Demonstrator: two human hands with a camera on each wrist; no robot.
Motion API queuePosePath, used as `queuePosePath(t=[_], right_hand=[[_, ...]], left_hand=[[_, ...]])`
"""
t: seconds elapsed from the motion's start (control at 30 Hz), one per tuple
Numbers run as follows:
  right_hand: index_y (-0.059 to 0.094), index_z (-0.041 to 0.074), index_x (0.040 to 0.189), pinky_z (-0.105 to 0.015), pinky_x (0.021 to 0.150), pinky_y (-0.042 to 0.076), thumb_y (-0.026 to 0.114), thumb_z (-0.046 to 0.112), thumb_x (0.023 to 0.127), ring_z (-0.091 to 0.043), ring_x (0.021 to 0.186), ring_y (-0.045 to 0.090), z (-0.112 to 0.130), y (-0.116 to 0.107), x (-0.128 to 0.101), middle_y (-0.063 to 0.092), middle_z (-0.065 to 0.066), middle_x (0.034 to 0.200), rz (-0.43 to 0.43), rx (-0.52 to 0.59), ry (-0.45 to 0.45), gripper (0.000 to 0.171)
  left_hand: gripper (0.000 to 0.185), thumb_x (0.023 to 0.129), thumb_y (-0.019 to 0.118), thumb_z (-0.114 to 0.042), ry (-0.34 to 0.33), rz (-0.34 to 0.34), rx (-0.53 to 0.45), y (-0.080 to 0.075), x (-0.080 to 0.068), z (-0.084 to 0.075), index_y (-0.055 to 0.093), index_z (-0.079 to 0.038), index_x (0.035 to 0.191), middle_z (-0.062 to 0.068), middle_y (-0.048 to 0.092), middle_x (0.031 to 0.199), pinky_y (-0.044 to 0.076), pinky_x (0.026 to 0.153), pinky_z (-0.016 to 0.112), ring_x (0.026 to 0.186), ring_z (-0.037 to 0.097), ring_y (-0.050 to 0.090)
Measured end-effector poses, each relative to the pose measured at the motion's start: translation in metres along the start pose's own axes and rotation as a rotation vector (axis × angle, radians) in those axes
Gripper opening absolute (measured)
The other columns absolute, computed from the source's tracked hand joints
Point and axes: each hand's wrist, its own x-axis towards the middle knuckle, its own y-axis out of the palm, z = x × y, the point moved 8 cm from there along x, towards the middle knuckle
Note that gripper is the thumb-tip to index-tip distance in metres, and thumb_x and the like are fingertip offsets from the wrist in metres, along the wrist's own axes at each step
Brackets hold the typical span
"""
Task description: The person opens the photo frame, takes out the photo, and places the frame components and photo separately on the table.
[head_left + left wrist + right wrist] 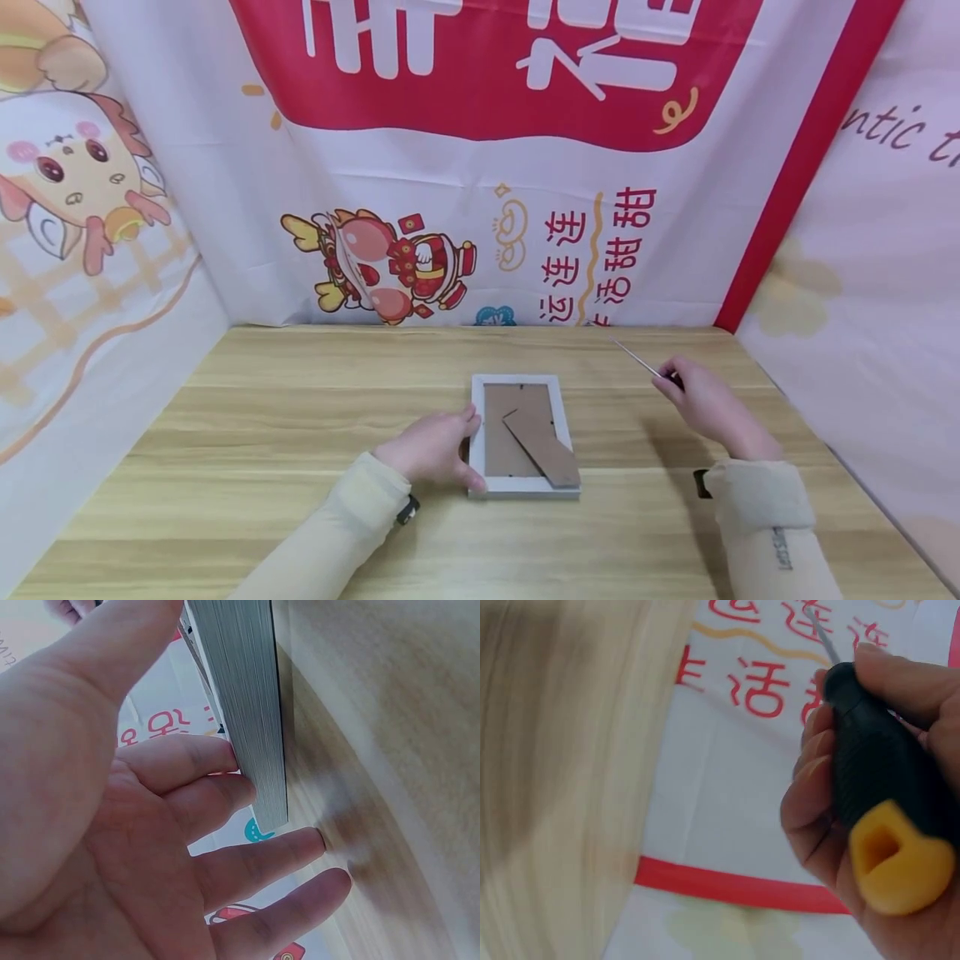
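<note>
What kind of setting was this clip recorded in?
Probably a makeshift recording booth, not a lived-in room. A wooden table is walled on three sides by printed cartoon banners. On it lies a picture frame, back up, touched by the left hand; the right hand holds a screwdriver.

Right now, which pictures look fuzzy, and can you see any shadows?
Head view: mostly sharp, edges bent by the wide lens; soft shadows lie on the table beside the right hand and left hand. Left wrist view: the picture frame edge is clear, the wood beyond smeared. Right wrist view: the screwdriver handle is sharp, the table blurred.
</note>
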Motion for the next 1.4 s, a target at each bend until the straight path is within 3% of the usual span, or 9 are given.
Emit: queuePosePath(t=[0.43,0.57,0.83,1.0,1.4], right_hand=[[0.059,-0.004,0.093,-0.039,0.065,0.046,0.057,0.012,0.098,-0.024,0.072,0.053,-0.051,0.032,-0.012,0.058,-0.010,0.079,0.207,-0.038,0.202,0.017],[0.060,-0.002,0.092,-0.036,0.061,0.045,0.057,0.013,0.098,-0.023,0.070,0.052,-0.060,0.040,-0.016,0.056,-0.008,0.078,0.258,-0.055,0.252,0.016],[0.059,0.003,0.088,-0.038,0.067,0.045,0.062,0.015,0.095,-0.022,0.073,0.052,-0.064,0.053,-0.017,0.055,-0.007,0.079,0.333,-0.123,0.280,0.014],[0.059,0.003,0.087,-0.038,0.066,0.045,0.066,0.017,0.094,-0.023,0.072,0.053,-0.064,0.054,-0.017,0.055,-0.008,0.078,0.346,-0.139,0.303,0.018],[0.061,0.005,0.083,-0.037,0.064,0.044,0.072,0.025,0.089,-0.023,0.071,0.054,-0.067,0.056,-0.008,0.057,-0.007,0.076,0.289,-0.084,0.315,0.024]], left_hand=[[0.100,0.071,0.086,-0.049,-0.012,0.013,-0.036,0.008,-0.001,0.003,0.044,0.003,0.146,0.020,0.030,0.156,0.035,0.112,0.043,0.139,0.036,0.037],[0.100,0.071,0.086,-0.049,-0.006,0.016,-0.034,0.010,0.001,0.001,0.044,0.003,0.146,0.021,0.030,0.156,0.034,0.112,0.042,0.139,0.036,0.037],[0.100,0.071,0.086,-0.049,-0.007,0.020,-0.040,0.013,0.002,0.001,0.044,0.002,0.146,0.020,0.031,0.156,0.035,0.112,0.042,0.140,0.035,0.037],[0.100,0.071,0.086,-0.048,-0.008,0.020,-0.047,0.012,0.002,0.000,0.044,0.002,0.146,0.020,0.031,0.156,0.034,0.112,0.042,0.140,0.035,0.036],[0.101,0.072,0.086,-0.046,-0.008,0.027,-0.041,0.000,-0.001,0.002,0.040,0.002,0.148,0.020,0.026,0.158,0.031,0.113,0.042,0.141,0.035,0.033]])
